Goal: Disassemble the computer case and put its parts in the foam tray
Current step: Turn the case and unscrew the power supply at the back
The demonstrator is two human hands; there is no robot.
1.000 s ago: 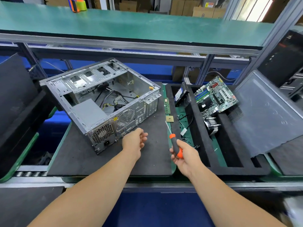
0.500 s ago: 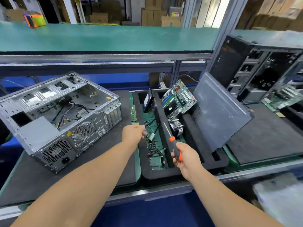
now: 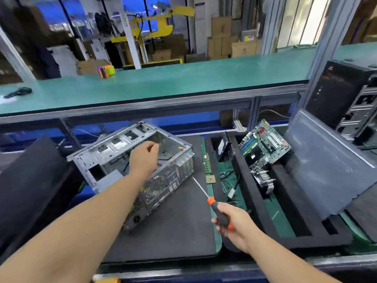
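While my right hand [image 3: 234,225] grips the screwdriver [image 3: 219,212] at lower centre, my left hand [image 3: 145,156], fingers loosely curled and empty, reaches over the computer case [image 3: 130,160].

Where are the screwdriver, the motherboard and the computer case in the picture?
screwdriver [image 3: 220,213]: head view, on its black and orange handle.
motherboard [image 3: 265,144]: head view, on the board's middle.
computer case [image 3: 175,160]: head view, on its rear panel.

Left hand [image 3: 145,158] now over the open computer case [image 3: 114,152].

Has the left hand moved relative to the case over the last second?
Yes. The left hand went from in front of the computer case rear panel to over its open interior, farther from the person.
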